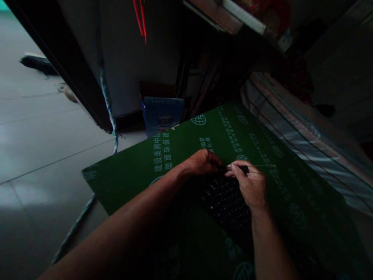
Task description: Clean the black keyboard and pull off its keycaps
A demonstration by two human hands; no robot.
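Note:
A black piece with a grid of small light glints lies on a green printed board; in the dimness I cannot tell its exact kind. My left hand is closed at the far end of the black piece, its fingertips curled under and in shadow. Just to the right, my right hand pinches a slim tool with a dark section and a thin metal end. That end points left, close to the left fingers, and a fine shaft or strand runs out to the right behind the right hand.
Past the board's far edge stands an open blue box. A cloth-wrapped cord hangs at the left beside a dark slanting post. At right is a bed-like padded edge. A dark shoe lies on the tiled floor. Red strings dangle above.

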